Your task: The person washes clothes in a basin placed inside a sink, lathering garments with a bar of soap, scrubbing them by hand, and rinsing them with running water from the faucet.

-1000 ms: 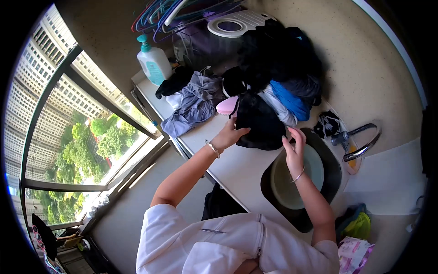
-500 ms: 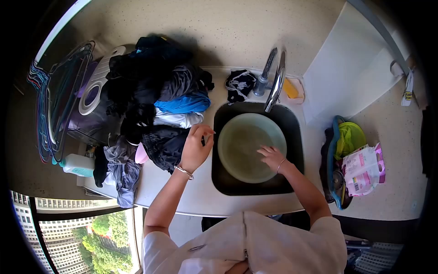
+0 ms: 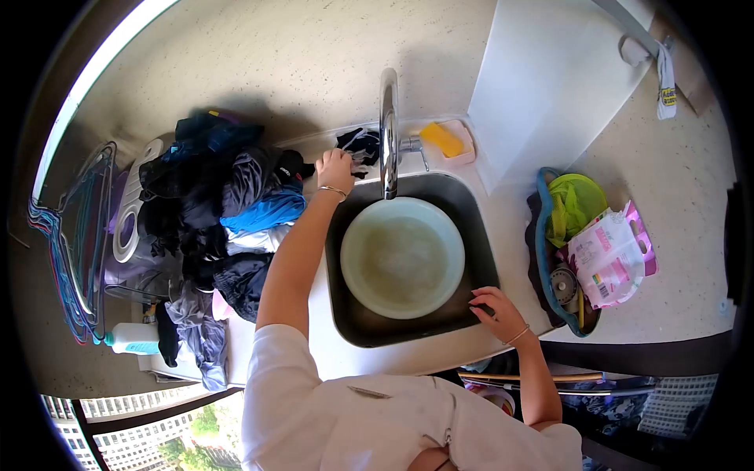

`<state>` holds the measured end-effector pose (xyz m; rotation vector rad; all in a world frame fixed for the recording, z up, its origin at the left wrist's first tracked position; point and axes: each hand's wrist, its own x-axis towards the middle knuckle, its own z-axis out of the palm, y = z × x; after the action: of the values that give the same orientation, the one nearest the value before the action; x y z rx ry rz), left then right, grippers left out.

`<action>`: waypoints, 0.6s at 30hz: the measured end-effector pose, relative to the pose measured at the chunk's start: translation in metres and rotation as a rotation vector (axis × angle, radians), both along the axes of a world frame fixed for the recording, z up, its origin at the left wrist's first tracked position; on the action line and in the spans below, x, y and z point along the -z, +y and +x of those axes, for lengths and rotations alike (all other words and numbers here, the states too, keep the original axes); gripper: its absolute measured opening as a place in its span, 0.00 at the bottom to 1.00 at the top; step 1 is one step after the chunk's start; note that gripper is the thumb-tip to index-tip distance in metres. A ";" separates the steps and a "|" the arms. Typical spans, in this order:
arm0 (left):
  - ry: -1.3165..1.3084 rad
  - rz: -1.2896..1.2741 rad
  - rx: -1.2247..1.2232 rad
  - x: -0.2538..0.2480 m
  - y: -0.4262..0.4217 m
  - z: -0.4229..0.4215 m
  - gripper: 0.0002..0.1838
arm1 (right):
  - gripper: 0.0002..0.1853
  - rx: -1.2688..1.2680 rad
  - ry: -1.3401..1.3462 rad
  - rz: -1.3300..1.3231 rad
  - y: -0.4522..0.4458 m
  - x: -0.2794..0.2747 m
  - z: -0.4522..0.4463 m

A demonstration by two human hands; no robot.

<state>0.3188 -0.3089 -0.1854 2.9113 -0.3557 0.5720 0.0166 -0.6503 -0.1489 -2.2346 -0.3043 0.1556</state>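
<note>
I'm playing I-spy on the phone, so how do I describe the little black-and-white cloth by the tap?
Find the sink holding a round basin, then the tall silver tap behind it. Just left of the tap, by the left hand, lies the small crumpled cloth. Unlike the big clothes pile farther left, it lies alone.

Has swung the left hand [image 3: 335, 169] away from the black garment [image 3: 242, 284] and out to the crumpled dark cloth [image 3: 361, 147] beside the tap [image 3: 389, 133], ending with fingertips at its edge. Has drawn the right hand [image 3: 503, 315] back from over the basin [image 3: 403, 257] to the front right corner of the sink [image 3: 477, 235]. Has also turned the view from the window [image 3: 157, 432] toward the sink.
</note>
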 end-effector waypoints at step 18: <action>-0.088 -0.543 0.274 -0.246 0.047 -0.121 0.13 | 0.04 -0.475 -0.254 0.208 0.111 -0.014 0.070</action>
<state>0.1980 -0.2622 0.0611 2.2786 -0.5076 0.6348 0.0868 -0.5395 -0.1353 -1.9421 -0.9455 0.0854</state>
